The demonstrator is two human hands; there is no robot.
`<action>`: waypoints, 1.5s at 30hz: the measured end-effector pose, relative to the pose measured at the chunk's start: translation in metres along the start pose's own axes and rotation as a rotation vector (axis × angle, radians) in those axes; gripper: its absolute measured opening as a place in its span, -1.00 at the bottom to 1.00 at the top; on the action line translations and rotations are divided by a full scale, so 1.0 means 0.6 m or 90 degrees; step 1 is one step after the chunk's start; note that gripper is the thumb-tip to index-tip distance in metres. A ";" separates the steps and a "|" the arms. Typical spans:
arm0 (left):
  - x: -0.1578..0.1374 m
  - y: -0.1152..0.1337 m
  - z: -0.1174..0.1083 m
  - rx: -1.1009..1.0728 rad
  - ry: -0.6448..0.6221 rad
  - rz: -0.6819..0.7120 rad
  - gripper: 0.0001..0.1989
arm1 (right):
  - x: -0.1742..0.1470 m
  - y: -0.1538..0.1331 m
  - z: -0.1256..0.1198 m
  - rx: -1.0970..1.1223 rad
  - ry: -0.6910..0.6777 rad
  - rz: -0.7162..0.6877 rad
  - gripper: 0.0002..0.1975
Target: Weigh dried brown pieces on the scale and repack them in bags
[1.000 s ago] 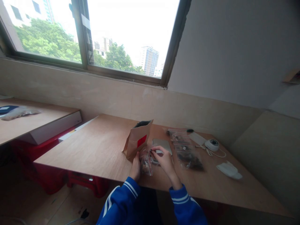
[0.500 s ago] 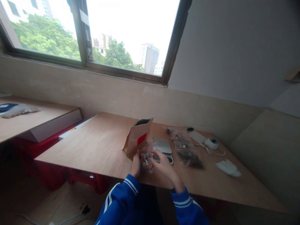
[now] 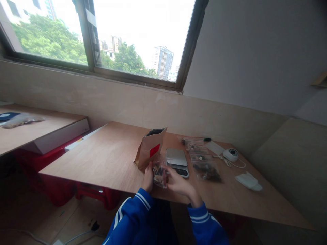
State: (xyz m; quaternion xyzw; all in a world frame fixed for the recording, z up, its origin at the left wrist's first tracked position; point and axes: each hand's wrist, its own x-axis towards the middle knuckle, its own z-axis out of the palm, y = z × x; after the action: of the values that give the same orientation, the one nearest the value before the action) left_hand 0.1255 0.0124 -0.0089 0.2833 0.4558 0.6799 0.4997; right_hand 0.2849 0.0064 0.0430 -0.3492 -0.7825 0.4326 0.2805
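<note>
A clear zip bag (image 3: 158,175) with brownish pieces inside is held up between my hands at the table's front edge. My left hand (image 3: 147,178) grips its left side. On the right side, my right hand (image 3: 176,180) has its fingers closed at the red-striped zip edge; the fingertips are partly hidden by the bag. Just behind stands an upright brown paper pouch (image 3: 146,151) with a red label and its top gaping. To the right of the pouch, a small digital scale (image 3: 176,158) with a metal plate lies flat on the table.
Several clear zip bags (image 3: 205,170) with dark contents lie in a column right of the scale. Farther right are a white dome-shaped device (image 3: 230,154) with a cable and a crumpled white plastic piece (image 3: 248,181). A second table (image 3: 58,122) stands at left.
My right hand has shifted slightly down along the bag's edge, with its raised fingers lowered. More of the scale's display panel now shows. The pouch stays put.
</note>
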 end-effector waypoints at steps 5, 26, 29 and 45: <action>-0.003 0.007 0.007 -0.067 0.000 -0.015 -0.51 | 0.006 0.004 0.001 0.018 0.037 -0.010 -0.34; -0.009 0.020 0.014 -0.165 0.020 -0.067 -0.60 | 0.006 -0.011 0.003 0.155 -0.025 0.041 -0.39; -0.014 0.026 0.017 -0.189 0.021 -0.087 -0.63 | -0.003 -0.016 -0.003 0.173 -0.070 0.037 -0.28; -0.016 0.023 0.017 -0.221 0.002 -0.104 -0.62 | 0.008 -0.006 0.002 0.161 0.007 0.057 -0.39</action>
State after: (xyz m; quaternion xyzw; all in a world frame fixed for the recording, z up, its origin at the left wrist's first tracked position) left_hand 0.1317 0.0060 0.0084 0.1543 0.3539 0.7058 0.5939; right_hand 0.2801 0.0086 0.0464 -0.3479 -0.7037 0.5379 0.3072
